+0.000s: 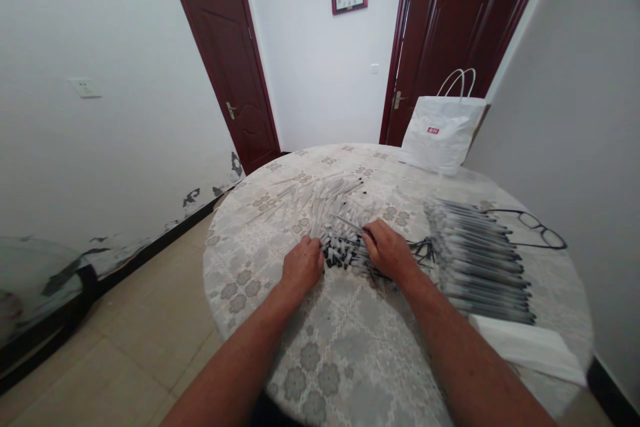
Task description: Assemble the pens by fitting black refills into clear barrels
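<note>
A loose heap of clear pen barrels [325, 203] lies in the middle of the round table, with small black pen caps [340, 255] gathered at its near side. My left hand [303, 263] is closed at the heap's left edge, beside the caps; its fingertips are partly hidden, so what it pinches cannot be made out. Between the thumb and fingers of my right hand [389, 248] is a thin greyish pen [347, 221], pointing up and left over the heap. Thin dark refills [424, 250] lie partly under and beyond my right hand.
To the right, pens [480, 260] with dark refills lie stacked in a neat row. Eyeglasses [543, 230] rest beside them, a folded white bag or sheet [530, 347] in front. A white handled bag [443, 133] stands at the back right of the patterned tablecloth [320, 373].
</note>
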`<action>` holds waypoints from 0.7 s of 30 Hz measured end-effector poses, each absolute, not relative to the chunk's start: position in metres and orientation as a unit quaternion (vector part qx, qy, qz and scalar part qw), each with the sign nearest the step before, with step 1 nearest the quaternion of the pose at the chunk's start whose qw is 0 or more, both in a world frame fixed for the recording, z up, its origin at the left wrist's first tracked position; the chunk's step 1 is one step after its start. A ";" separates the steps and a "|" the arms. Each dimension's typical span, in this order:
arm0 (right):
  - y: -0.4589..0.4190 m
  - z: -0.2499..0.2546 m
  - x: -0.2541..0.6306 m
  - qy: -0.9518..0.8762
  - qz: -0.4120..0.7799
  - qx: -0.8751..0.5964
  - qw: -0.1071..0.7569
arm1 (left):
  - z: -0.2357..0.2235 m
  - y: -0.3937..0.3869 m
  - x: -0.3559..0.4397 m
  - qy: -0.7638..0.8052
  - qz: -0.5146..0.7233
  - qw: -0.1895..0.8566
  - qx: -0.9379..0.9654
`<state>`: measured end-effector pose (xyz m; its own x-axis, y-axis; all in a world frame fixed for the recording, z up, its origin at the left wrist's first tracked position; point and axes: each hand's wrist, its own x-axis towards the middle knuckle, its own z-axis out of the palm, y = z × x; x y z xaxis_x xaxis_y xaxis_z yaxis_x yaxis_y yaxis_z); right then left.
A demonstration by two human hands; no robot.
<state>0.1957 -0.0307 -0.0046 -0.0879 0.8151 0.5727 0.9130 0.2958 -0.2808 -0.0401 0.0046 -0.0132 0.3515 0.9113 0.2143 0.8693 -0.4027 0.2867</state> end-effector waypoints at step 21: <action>-0.035 -0.007 0.178 -0.735 -0.051 -0.549 0.395 | 0.006 0.055 -0.035 0.358 0.487 0.602 0.522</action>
<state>0.1780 -0.0349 -0.0067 -0.0846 0.7665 0.6366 0.8467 0.3921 -0.3597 -0.0348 0.0545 0.0058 0.2701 0.9597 0.0771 -0.2114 -0.0191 0.9772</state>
